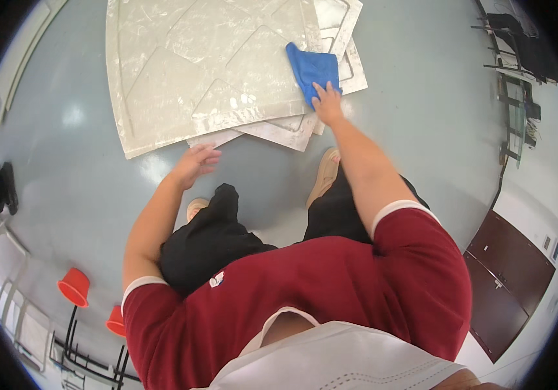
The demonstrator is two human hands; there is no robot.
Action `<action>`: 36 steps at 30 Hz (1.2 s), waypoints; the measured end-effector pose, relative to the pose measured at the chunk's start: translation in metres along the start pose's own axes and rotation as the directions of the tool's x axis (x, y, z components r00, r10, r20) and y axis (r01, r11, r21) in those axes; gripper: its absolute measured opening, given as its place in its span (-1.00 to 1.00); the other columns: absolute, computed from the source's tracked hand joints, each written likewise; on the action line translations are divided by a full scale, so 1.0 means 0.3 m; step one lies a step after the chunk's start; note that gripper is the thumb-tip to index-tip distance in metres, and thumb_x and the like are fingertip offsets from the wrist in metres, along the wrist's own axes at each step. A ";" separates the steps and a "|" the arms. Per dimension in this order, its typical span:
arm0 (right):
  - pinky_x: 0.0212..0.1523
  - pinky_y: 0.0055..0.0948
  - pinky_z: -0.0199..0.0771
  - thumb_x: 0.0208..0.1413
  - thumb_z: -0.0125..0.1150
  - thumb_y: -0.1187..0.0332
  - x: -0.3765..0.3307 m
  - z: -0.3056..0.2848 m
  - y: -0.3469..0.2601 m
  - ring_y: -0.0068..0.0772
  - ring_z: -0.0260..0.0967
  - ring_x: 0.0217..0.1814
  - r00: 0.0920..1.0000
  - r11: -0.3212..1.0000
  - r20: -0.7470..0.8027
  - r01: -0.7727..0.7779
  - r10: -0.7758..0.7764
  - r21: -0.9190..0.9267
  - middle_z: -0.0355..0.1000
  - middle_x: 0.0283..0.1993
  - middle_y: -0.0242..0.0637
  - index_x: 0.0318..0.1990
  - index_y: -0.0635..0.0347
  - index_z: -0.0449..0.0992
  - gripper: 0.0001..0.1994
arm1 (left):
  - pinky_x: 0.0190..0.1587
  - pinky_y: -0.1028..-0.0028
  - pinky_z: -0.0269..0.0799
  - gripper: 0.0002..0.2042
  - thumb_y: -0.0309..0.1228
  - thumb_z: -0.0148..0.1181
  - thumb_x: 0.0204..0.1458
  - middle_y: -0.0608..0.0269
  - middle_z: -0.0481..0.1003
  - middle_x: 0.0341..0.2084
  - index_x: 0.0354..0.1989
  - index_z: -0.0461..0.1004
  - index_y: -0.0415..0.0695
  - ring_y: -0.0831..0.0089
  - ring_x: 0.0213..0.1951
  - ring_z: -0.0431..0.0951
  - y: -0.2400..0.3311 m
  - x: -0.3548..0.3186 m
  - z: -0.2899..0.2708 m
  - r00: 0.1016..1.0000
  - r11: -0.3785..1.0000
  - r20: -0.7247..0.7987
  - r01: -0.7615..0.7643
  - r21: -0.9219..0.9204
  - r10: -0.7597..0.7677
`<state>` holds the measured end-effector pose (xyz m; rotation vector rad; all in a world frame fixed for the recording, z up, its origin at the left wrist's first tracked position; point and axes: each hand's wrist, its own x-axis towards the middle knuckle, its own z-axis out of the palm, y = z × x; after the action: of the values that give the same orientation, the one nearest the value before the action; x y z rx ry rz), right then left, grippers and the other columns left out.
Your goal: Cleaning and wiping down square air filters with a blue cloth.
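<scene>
A large pale panel (181,71) with raised line patterns and whitish smears lies ahead of me, on top of other panels. Near its right edge rests a blue cloth (316,68), partly bunched, with one corner sticking up at the far left. My right hand (328,103) has its fingers on the near end of that cloth, gripping it against the panel's near right corner. My left hand (198,162) hovers just short of the panel's near edge, holding nothing, its fingers loosely bent and apart, slightly blurred.
More panels (292,133) stick out at odd angles beneath the top one. My feet (324,175) stand on the grey floor (409,97) close by. Red basins (74,287) sit at the lower left, a glass-topped rack (516,114) at the right, and a brown double door (509,279) at the lower right.
</scene>
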<state>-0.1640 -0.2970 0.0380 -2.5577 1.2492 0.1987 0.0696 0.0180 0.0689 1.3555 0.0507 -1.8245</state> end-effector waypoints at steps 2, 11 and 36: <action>0.13 -0.15 0.01 -0.13 0.09 0.44 -0.037 0.076 -0.069 0.09 0.00 0.15 0.991 0.996 -0.131 -0.004 0.015 0.087 0.08 0.12 0.10 0.00 0.02 0.34 -0.58 | -0.07 0.39 0.25 -0.57 -0.21 0.00 0.02 0.24 0.37 -0.11 0.05 0.22 -0.10 0.47 -0.11 0.35 0.025 -0.056 -0.018 0.996 0.995 -0.089 -0.001 0.101 0.010; 0.05 -0.22 0.08 -0.17 0.07 0.53 -0.118 0.164 -0.345 -0.01 0.05 0.02 0.959 0.959 -0.212 -0.130 0.187 0.253 0.15 -0.02 -0.09 -0.26 0.03 0.46 -0.74 | -0.15 0.47 0.27 -0.61 -0.24 -0.02 0.03 0.26 0.39 -0.17 0.02 0.26 -0.11 0.48 -0.14 0.35 0.189 -0.051 0.019 0.988 0.930 -0.104 -0.071 0.362 0.116; 0.06 -0.38 0.22 -0.06 0.07 0.42 -0.146 -0.462 -0.065 -0.22 0.16 0.11 0.993 0.869 -0.066 -0.055 0.100 0.491 0.16 0.13 -0.14 0.06 0.00 0.27 -0.55 | -0.09 0.40 0.31 -0.54 -0.36 0.10 -0.08 0.00 0.38 -0.13 0.04 0.23 -0.23 0.27 -0.11 0.39 0.721 0.267 0.511 0.805 0.574 -0.045 -0.382 0.724 0.592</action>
<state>-0.1759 -0.2964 0.1842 -2.0978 1.2429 -0.1991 0.0837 -0.2431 0.1600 1.8948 -0.8744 -1.1575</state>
